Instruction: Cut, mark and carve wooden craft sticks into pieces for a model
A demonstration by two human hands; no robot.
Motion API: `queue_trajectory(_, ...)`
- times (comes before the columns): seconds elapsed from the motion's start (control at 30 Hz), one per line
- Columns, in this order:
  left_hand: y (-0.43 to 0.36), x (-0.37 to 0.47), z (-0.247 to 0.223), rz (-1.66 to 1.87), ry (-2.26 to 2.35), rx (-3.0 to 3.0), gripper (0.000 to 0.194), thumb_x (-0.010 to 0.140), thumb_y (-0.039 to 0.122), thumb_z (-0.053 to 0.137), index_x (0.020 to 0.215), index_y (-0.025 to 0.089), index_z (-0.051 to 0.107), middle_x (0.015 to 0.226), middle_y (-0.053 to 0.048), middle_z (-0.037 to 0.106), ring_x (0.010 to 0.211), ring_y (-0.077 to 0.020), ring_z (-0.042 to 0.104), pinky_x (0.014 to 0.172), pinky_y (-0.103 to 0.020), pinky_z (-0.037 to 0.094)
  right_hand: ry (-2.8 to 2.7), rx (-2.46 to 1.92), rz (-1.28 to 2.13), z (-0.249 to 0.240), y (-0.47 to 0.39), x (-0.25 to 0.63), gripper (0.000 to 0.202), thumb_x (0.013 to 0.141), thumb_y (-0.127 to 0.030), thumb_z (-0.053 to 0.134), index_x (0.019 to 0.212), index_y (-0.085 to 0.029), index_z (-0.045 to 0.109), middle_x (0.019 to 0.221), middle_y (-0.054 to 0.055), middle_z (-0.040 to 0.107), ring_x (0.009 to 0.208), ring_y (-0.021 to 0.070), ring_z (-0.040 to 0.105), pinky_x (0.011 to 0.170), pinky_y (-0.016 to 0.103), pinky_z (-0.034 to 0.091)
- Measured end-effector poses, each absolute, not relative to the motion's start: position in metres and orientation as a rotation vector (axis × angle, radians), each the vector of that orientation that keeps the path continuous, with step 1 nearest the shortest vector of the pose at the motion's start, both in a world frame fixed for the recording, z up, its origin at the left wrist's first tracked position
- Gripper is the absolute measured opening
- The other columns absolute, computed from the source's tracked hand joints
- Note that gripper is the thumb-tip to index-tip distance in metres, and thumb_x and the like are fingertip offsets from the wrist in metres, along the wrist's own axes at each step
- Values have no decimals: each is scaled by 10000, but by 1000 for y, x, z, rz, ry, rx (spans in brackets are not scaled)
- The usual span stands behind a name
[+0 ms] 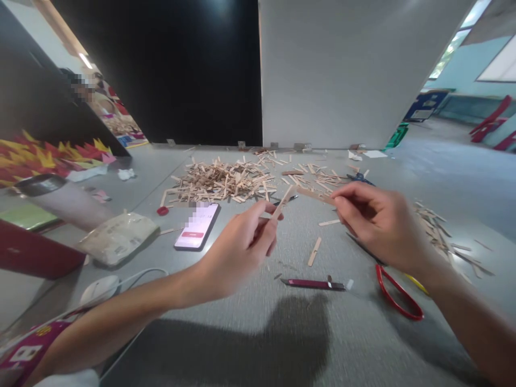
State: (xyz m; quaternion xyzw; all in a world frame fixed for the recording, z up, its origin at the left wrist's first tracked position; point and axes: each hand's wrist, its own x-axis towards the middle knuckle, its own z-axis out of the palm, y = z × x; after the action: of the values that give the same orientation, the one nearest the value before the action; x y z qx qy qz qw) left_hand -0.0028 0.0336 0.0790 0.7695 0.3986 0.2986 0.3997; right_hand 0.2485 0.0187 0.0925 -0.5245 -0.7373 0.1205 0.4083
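Observation:
My left hand (250, 236) pinches a flat wooden stick (284, 202) between thumb and fingers, its free end pointing up and away. Opposite it, my right hand (366, 215) grips another wooden stick (316, 196) that points left. The two free ends come close together; whether they touch I cannot tell. Below the hands, a notched wooden stick (314, 251) lies on the grey table (242, 328). A dark red craft knife (314, 284) rests nearer to me. Red-handled scissors (399, 301) lie under my right forearm, partly hidden.
A heap of wooden sticks (226, 180) spreads behind my hands, with more sticks (435, 231) at the right. A phone (197, 227), a plastic packet (121, 236) and a tumbler (64, 199) stand or lie left. Upright black (181, 70) and white panels (342, 70) close off the back.

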Motion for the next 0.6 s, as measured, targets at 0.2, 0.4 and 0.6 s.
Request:
queue_trajectory(0.2,29,-1,77,861,975,1986,342,1065,244,413,1360,147,555,662,47,610,502,-111,469,478,-235,369,-1835,-1317,474,104,-1,239,249,1001,-334,606,817,-232,740,657,6,658,550,143,534,471,258,391)
queue_trajectory(0.4,26,-1,79,839,964,1978,384,1043,209,416,1413,148,501,668,46,618,499,-118,472,479,-247,382,-1879,-1296,509,106,-6,233,253,1002,-309,598,819,-234,756,662,10,692,544,143,548,459,250,398)
queue_trajectory(0.6,27,-2,78,840,889,1999,359,1061,193,400,1414,209,461,672,60,589,505,-120,455,501,-253,387,-1925,-1300,489,103,-5,234,240,1007,-296,600,850,-228,768,663,-7,674,540,128,517,473,242,384)
